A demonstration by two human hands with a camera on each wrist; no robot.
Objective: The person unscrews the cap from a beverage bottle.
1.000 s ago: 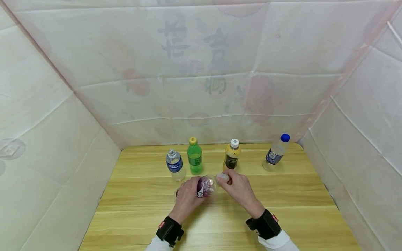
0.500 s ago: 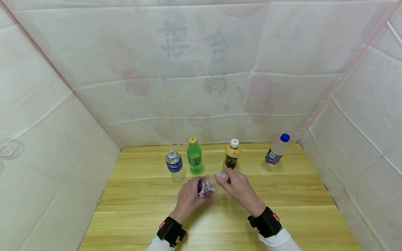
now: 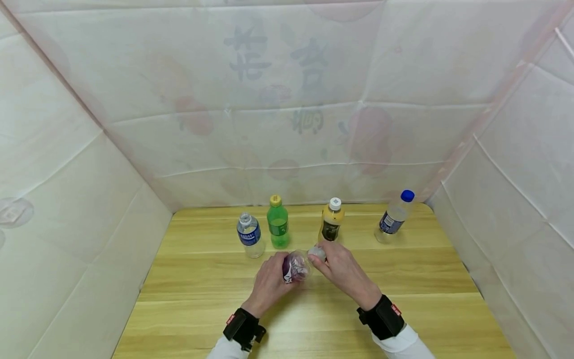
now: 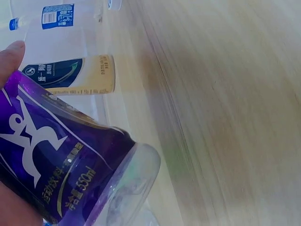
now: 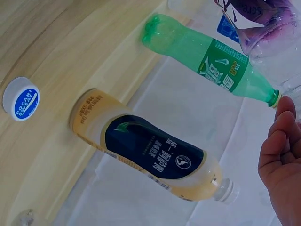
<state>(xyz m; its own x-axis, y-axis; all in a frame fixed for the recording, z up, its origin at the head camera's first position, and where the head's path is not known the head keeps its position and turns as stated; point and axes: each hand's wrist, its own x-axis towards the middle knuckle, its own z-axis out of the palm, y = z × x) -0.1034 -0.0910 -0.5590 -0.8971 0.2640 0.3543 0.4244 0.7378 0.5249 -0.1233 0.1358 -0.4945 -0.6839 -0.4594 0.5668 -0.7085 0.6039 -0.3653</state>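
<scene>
My left hand [image 3: 270,281] is wrapped around a clear plastic bottle with a purple label [image 3: 293,269], held tilted with its neck toward my right hand. The white figure and "550ml" on that purple label [image 4: 47,150] show in the left wrist view. With thumb and fingers, my right hand [image 3: 344,271] pinches the whitish cap [image 3: 317,253] at the bottle's neck. Whether the cap is still threaded on cannot be told. In the right wrist view, the curled fingers [image 5: 282,146] hide most of the cap.
Behind the hands stand a clear blue-labelled bottle [image 3: 249,237], a green bottle [image 3: 278,227], a yellow milk-tea bottle [image 3: 332,222] and a blue-capped bottle [image 3: 393,218]. A loose white Pocari Sweat cap [image 5: 21,99] lies on the wooden table [image 3: 202,299]. White sheeting [image 3: 287,139] encloses it.
The purple-labelled bottle has tipped slightly, so its lower end is now hidden behind my left hand. My right wrist has swung a little to the right, while its fingers stay at the cap.
</scene>
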